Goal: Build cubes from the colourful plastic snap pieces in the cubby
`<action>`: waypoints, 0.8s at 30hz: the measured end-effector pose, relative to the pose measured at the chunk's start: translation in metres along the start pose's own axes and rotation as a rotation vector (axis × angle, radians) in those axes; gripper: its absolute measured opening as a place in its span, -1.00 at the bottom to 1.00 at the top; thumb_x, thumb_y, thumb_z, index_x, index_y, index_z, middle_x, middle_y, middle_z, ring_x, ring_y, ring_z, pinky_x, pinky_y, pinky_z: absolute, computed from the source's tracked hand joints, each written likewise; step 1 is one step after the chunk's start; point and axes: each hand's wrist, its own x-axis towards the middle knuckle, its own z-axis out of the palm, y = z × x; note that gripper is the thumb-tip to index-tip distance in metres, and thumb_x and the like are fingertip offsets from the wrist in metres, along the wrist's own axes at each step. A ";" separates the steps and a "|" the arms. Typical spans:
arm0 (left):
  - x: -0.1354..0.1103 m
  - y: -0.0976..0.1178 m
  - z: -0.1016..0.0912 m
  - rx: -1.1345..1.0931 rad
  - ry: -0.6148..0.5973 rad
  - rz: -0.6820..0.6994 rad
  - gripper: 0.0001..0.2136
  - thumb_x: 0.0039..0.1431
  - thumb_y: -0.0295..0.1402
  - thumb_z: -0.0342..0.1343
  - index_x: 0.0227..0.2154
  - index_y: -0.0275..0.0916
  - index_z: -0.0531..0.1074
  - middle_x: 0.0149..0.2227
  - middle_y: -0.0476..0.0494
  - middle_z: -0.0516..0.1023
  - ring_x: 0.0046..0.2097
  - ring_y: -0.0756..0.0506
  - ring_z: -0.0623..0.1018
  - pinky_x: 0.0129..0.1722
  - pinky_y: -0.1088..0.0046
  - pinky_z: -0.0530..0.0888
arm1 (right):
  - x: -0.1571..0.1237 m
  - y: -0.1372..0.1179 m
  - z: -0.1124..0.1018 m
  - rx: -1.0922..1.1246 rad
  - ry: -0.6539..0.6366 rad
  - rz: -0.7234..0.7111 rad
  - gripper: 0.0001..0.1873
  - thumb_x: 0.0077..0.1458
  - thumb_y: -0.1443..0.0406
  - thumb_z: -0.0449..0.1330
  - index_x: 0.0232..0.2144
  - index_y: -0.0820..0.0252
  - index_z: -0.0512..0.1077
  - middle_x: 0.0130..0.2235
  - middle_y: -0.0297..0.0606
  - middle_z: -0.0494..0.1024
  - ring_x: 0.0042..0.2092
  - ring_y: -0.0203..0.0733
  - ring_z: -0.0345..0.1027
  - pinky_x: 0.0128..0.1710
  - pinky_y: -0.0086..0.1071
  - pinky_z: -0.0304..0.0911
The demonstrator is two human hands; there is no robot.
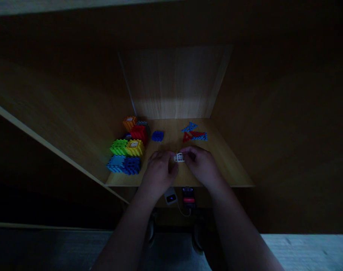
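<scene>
Between my two hands is a small white lattice piece (179,157), like a little window frame from a toy building set. My left hand (161,167) pinches its left side with thumb and forefinger. On the other side, the thumb and fingers of my right hand (201,163) close on its right edge. The piece is held just above the wooden shelf (174,180). A small stack of dark blue building tiles (157,136) lies beyond my left hand. Past my right hand are red triangular pieces (187,136) and light blue triangular pieces (190,127).
Stacks of square tiles stand along the left wall: orange (129,122), red (139,133), green (119,146), yellow (135,148), light blue (116,163) and blue (132,165). Wooden panels enclose the shelf. Below its front edge are a white device (170,196) and a black-and-red device (188,198).
</scene>
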 end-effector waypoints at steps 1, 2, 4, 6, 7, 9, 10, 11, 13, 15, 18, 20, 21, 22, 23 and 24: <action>0.000 0.000 0.000 -0.008 0.001 0.000 -0.78 0.26 -0.46 0.25 -0.06 -0.15 0.48 -0.03 -0.17 0.64 0.08 -0.27 0.59 0.16 0.06 0.53 | 0.000 0.000 0.000 -0.009 -0.006 0.005 -0.83 0.30 0.37 0.23 -0.19 0.05 0.63 -0.19 -0.29 0.73 -0.19 -0.13 0.63 -0.11 -0.26 0.43; 0.000 0.000 0.000 -0.015 0.002 0.000 -0.79 0.26 -0.48 0.24 -0.07 -0.15 0.48 -0.04 -0.15 0.65 0.07 -0.27 0.59 0.16 0.07 0.53 | 0.000 0.001 0.001 -0.018 -0.011 0.008 -0.84 0.31 0.36 0.24 -0.19 0.06 0.63 -0.20 -0.29 0.73 -0.20 -0.13 0.63 -0.12 -0.26 0.43; 0.001 0.000 -0.001 -0.024 -0.002 -0.004 -0.80 0.27 -0.49 0.23 -0.08 -0.14 0.48 -0.04 -0.14 0.66 0.06 -0.26 0.60 0.14 0.07 0.53 | 0.001 0.002 0.003 -0.037 -0.020 0.000 -0.85 0.31 0.36 0.24 -0.19 0.06 0.62 -0.20 -0.28 0.73 -0.19 -0.13 0.63 -0.12 -0.26 0.43; 0.001 0.000 -0.001 -0.027 -0.004 -0.007 -0.80 0.27 -0.49 0.22 -0.08 -0.15 0.48 -0.04 -0.14 0.66 0.05 -0.26 0.60 0.14 0.06 0.54 | 0.001 0.003 0.004 -0.058 -0.022 -0.013 -0.86 0.32 0.36 0.25 -0.18 0.07 0.62 -0.18 -0.26 0.73 -0.18 -0.12 0.62 -0.11 -0.25 0.43; 0.001 0.000 -0.001 -0.026 -0.002 -0.008 -0.80 0.26 -0.50 0.22 -0.09 -0.15 0.48 -0.04 -0.14 0.66 0.05 -0.26 0.61 0.14 0.06 0.54 | 0.001 0.003 0.004 -0.069 -0.020 -0.019 -0.87 0.32 0.35 0.25 -0.17 0.08 0.62 -0.17 -0.24 0.73 -0.18 -0.11 0.62 -0.10 -0.24 0.43; 0.001 0.001 -0.001 -0.025 0.006 -0.007 -0.79 0.25 -0.50 0.23 -0.09 -0.14 0.48 -0.04 -0.15 0.66 0.05 -0.26 0.61 0.14 0.06 0.54 | 0.001 0.003 0.004 -0.082 -0.012 -0.034 -0.88 0.33 0.33 0.25 -0.18 0.09 0.61 -0.17 -0.21 0.71 -0.17 -0.10 0.61 -0.09 -0.23 0.43; 0.001 0.001 -0.001 -0.026 0.012 -0.009 -0.78 0.25 -0.50 0.23 -0.09 -0.14 0.48 -0.04 -0.15 0.66 0.05 -0.27 0.61 0.13 0.07 0.55 | 0.000 0.003 0.002 -0.079 -0.013 -0.044 -0.89 0.33 0.32 0.26 -0.17 0.10 0.61 -0.16 -0.20 0.71 -0.16 -0.10 0.61 -0.08 -0.23 0.43; 0.001 0.001 -0.002 -0.028 0.013 -0.011 -0.78 0.24 -0.51 0.23 -0.08 -0.14 0.48 -0.03 -0.15 0.66 0.06 -0.27 0.61 0.13 0.07 0.55 | 0.000 0.003 0.001 -0.067 -0.024 -0.057 -0.90 0.33 0.31 0.27 -0.16 0.09 0.61 -0.16 -0.20 0.70 -0.14 -0.09 0.61 -0.06 -0.23 0.44; 0.001 0.001 -0.002 -0.032 0.010 -0.014 -0.78 0.24 -0.50 0.23 -0.08 -0.14 0.48 -0.03 -0.16 0.66 0.06 -0.28 0.61 0.13 0.05 0.55 | -0.002 0.003 -0.003 -0.029 -0.075 -0.091 -0.87 0.29 0.30 0.31 -0.10 0.08 0.59 -0.11 -0.20 0.70 -0.08 -0.09 0.60 -0.03 -0.23 0.44; 0.001 0.001 -0.003 -0.031 0.000 -0.017 -0.79 0.25 -0.50 0.23 -0.09 -0.15 0.48 -0.03 -0.16 0.65 0.05 -0.28 0.60 0.13 0.03 0.54 | -0.003 0.003 -0.006 0.003 -0.133 -0.118 -0.78 0.24 0.33 0.35 -0.05 0.06 0.57 -0.06 -0.23 0.70 -0.02 -0.10 0.60 0.02 -0.22 0.43; 0.001 -0.001 -0.002 -0.026 -0.003 -0.010 -0.78 0.24 -0.51 0.24 -0.09 -0.15 0.48 -0.03 -0.16 0.66 0.05 -0.28 0.60 0.13 0.04 0.54 | -0.004 0.005 -0.008 0.025 -0.168 -0.114 -0.73 0.21 0.37 0.35 -0.04 0.04 0.56 -0.03 -0.26 0.70 -0.01 -0.11 0.60 0.03 -0.22 0.43; 0.000 -0.001 -0.002 -0.023 -0.001 -0.001 -0.77 0.23 -0.52 0.24 -0.09 -0.15 0.49 -0.04 -0.15 0.66 0.05 -0.27 0.60 0.13 0.05 0.54 | -0.004 0.006 -0.006 0.037 -0.170 -0.097 -0.75 0.23 0.37 0.32 -0.04 0.03 0.56 -0.06 -0.28 0.70 -0.05 -0.13 0.60 -0.01 -0.24 0.44; 0.000 -0.001 -0.002 -0.022 -0.002 0.003 -0.77 0.23 -0.52 0.24 -0.09 -0.15 0.49 -0.05 -0.15 0.66 0.05 -0.27 0.60 0.13 0.05 0.54 | -0.004 0.006 -0.006 0.043 -0.172 -0.091 -0.76 0.24 0.36 0.32 -0.04 0.03 0.57 -0.07 -0.28 0.71 -0.08 -0.14 0.60 -0.03 -0.25 0.44; 0.000 -0.001 -0.002 -0.022 -0.004 0.005 -0.77 0.22 -0.52 0.24 -0.09 -0.14 0.49 -0.05 -0.14 0.66 0.05 -0.27 0.60 0.13 0.06 0.54 | -0.004 0.006 -0.005 0.048 -0.173 -0.087 -0.76 0.25 0.36 0.31 -0.04 0.03 0.57 -0.08 -0.29 0.71 -0.10 -0.15 0.60 -0.05 -0.27 0.44; 0.000 -0.001 -0.002 -0.023 -0.007 0.006 -0.77 0.22 -0.52 0.24 -0.09 -0.14 0.49 -0.06 -0.14 0.66 0.04 -0.26 0.61 0.13 0.06 0.54 | -0.004 0.006 -0.004 0.051 -0.172 -0.085 -0.77 0.25 0.35 0.32 -0.04 0.03 0.57 -0.09 -0.29 0.71 -0.12 -0.16 0.61 -0.07 -0.28 0.44; 0.000 -0.001 -0.002 -0.024 -0.009 0.005 -0.77 0.22 -0.52 0.24 -0.09 -0.14 0.49 -0.07 -0.13 0.66 0.04 -0.26 0.61 0.12 0.07 0.55 | -0.004 0.007 -0.003 0.051 -0.169 -0.084 -0.77 0.25 0.35 0.32 -0.04 0.04 0.57 -0.09 -0.29 0.71 -0.13 -0.16 0.61 -0.08 -0.28 0.45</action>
